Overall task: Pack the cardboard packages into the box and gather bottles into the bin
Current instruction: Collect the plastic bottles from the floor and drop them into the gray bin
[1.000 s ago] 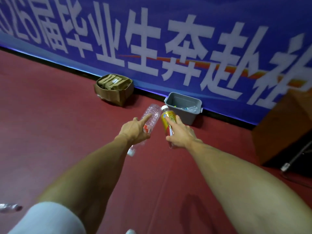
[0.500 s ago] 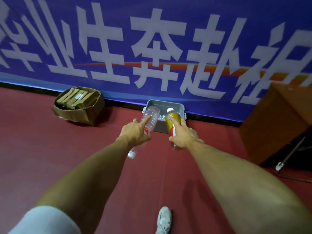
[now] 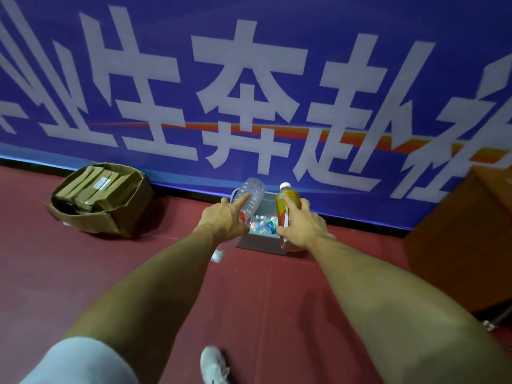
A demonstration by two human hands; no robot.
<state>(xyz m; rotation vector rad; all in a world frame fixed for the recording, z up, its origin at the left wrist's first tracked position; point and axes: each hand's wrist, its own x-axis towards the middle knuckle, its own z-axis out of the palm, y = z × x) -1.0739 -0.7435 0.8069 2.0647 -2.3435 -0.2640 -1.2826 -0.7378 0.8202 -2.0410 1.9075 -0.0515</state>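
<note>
Stepping closer has brought the grey bin (image 3: 260, 243), at the floor's far edge, directly below.
Left hand (image 3: 221, 220) grasps the clear bottle (image 3: 253, 189), right hand (image 3: 302, 229) the yellow bottle (image 3: 294, 195); lower both inside the rim before the fingers (image 3: 241, 201) release.

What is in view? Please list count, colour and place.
banner: one, blue, white characters, back
floor: one, dark red
cardboard box: one, brown, floor left
cardboard packages: several, brown, inside cardboard box
bin: one, grey, floor centre, by banner
bottles in bin: several, mostly clear
wooden furniture: one, brown, right edge
clear bottle: one, red label, above bin
yellow bottle: one, white cap, above bin
shoe: one, white, bottom centre
sleeve: one, pale, bottom left
left hand: holds clear bottle
right hand: holds yellow bottle
</note>
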